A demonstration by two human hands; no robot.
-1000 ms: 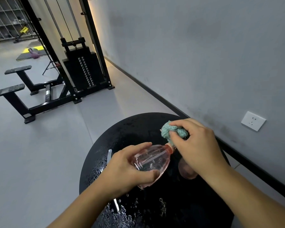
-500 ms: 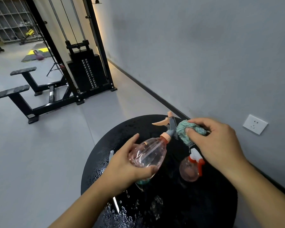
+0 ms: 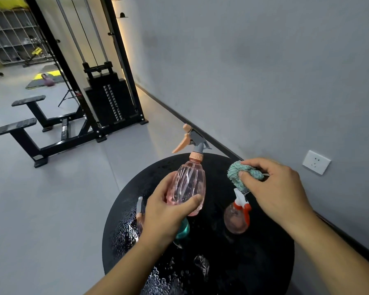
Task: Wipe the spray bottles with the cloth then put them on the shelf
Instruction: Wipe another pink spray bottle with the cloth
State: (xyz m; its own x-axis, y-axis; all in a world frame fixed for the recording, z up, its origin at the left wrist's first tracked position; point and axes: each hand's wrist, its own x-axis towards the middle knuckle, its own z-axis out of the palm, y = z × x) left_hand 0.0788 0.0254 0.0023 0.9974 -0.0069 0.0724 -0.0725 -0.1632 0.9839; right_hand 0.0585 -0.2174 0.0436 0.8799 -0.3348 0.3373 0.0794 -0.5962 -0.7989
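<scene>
Held upright above round black table (image 3: pixel 264 262): pink ribbed clear-plastic spray bottle (image 3: pixel 189 186), peach trigger, grey nozzle. Gripped round the belly by left hand (image 3: pixel 166 211), fingers and thumb curled. Bunched teal fluffy cloth (image 3: pixel 241 174) pinched in right hand (image 3: pixel 279 192), beside bottle, apart. Wet tabletop: red-trigger bottle (image 3: pixel 237 218); two more bottles partly hidden under left hand.

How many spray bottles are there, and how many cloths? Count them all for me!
Spray bottles: 3 or 4 - the pink bottle held in the left hand, the red-trigger bottle, a white-topped one, and perhaps a teal one, mostly hidden.
Cloths: 1 - the teal cloth in the right hand.
Total: 4 or 5.
</scene>
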